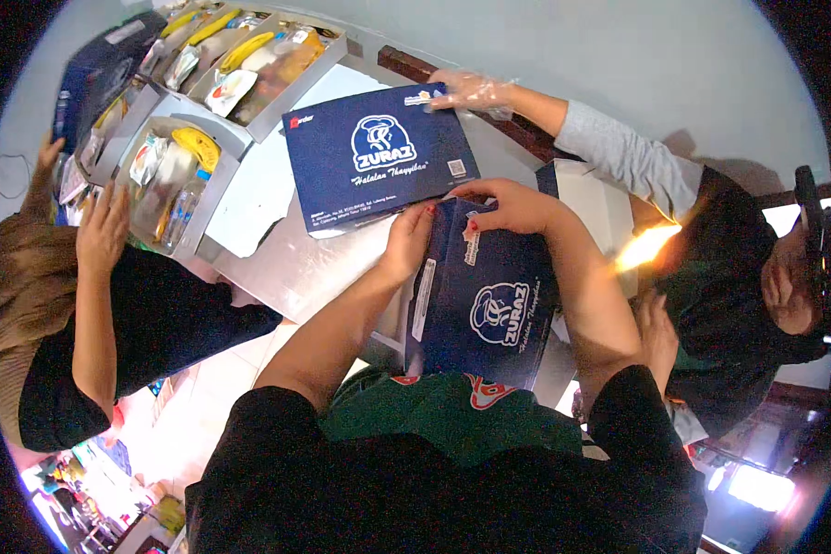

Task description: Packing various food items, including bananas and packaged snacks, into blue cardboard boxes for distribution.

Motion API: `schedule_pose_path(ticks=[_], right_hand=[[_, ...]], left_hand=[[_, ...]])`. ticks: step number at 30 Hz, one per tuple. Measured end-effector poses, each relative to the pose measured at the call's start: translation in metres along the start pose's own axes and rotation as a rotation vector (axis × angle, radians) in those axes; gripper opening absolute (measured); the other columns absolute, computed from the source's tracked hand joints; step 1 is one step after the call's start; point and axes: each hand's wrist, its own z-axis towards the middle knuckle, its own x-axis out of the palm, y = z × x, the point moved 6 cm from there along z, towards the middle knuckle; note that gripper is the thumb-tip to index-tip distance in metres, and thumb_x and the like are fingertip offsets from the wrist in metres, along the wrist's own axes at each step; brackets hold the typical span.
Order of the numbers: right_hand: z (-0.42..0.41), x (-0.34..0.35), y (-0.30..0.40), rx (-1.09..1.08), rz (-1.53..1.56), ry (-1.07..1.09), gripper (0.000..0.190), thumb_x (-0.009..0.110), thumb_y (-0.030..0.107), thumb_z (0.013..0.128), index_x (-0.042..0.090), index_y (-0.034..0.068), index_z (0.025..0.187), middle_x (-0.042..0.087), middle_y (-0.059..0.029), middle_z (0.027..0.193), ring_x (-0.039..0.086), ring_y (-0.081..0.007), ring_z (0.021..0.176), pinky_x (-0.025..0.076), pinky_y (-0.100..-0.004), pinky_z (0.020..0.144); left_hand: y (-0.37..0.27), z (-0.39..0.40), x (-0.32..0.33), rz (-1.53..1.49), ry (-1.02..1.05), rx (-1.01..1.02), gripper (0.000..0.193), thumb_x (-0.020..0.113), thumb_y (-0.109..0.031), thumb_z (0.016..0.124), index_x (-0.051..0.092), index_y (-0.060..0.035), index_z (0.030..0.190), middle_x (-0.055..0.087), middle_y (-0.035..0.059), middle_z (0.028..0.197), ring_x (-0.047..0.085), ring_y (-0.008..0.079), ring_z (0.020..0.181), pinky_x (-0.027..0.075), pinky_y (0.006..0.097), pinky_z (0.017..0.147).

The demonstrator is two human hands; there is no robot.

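Two dark blue cardboard food boxes with white print lie before me. My left hand (408,239) is at the meeting edges of the two, its fingers partly hidden under the far blue box (332,156); whether it grips either cannot be told. My right hand (509,204) bends over the top edge of the near blue box (485,298), thumb and fingers on it. That near box stands tilted close to my body. A co-worker's hand in a clear plastic glove (467,93) rests on the far box's upper right corner.
Open boxes at the left hold bananas (197,147), water bottles (182,211) and wrapped food. A metal table (305,266) carries the boxes. A person at the left holds a dark box lid (104,76); another co-worker (720,277) stands close at the right. A wall runs behind.
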Motion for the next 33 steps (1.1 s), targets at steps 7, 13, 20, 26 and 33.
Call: schedule_pose_path(ticks=[7,13,20,26,33], right_hand=[[0.001,0.001,0.002,-0.012,0.142,-0.036,0.049,0.071,0.027,0.077,0.056,0.007,0.119,0.059,-0.0127,0.111,0.053,-0.0211,0.104,0.04,-0.0326,0.092],[-0.001,0.0,0.005,0.005,0.06,-0.078,0.049,0.072,0.026,0.077,0.056,0.007,0.119,0.059,-0.0097,0.11,0.053,-0.0198,0.105,0.04,-0.0322,0.092],[-0.003,0.0,0.012,-0.046,0.006,-0.073,0.051,0.071,0.027,0.077,0.055,0.004,0.118,0.06,-0.0109,0.111,0.054,-0.02,0.104,0.041,-0.0325,0.092],[-0.003,-0.003,0.015,-0.104,-0.019,-0.104,0.048,0.07,0.026,0.077,0.056,0.003,0.117,0.061,-0.0113,0.11,0.054,-0.0217,0.105,0.041,-0.0328,0.092],[0.0,-0.001,0.033,-0.163,-0.069,-0.085,0.046,0.069,0.026,0.078,0.056,0.004,0.117,0.059,-0.0119,0.112,0.053,-0.0226,0.108,0.039,-0.033,0.094]], left_hand=[[-0.017,-0.005,0.006,0.252,-0.154,0.169,0.025,0.04,-0.011,0.096,0.058,0.0033,0.106,0.062,0.0168,0.096,0.058,0.0216,0.089,0.044,0.0297,0.082],[-0.011,-0.006,0.005,0.181,-0.211,0.18,0.025,0.041,-0.011,0.095,0.058,0.0037,0.105,0.062,0.0173,0.095,0.059,0.0235,0.088,0.044,0.0314,0.082],[-0.013,-0.004,0.002,0.264,-0.2,0.177,0.025,0.042,-0.013,0.095,0.059,0.0032,0.103,0.063,0.0179,0.093,0.06,0.0243,0.086,0.045,0.0317,0.08],[-0.014,-0.003,-0.002,0.284,-0.215,0.173,0.023,0.044,-0.012,0.095,0.06,0.0028,0.103,0.063,0.0178,0.093,0.06,0.0237,0.086,0.046,0.0321,0.079],[-0.021,-0.007,-0.008,0.375,-0.201,0.216,0.022,0.044,-0.01,0.094,0.059,0.0016,0.104,0.062,0.0198,0.094,0.061,0.029,0.087,0.046,0.0342,0.08]])
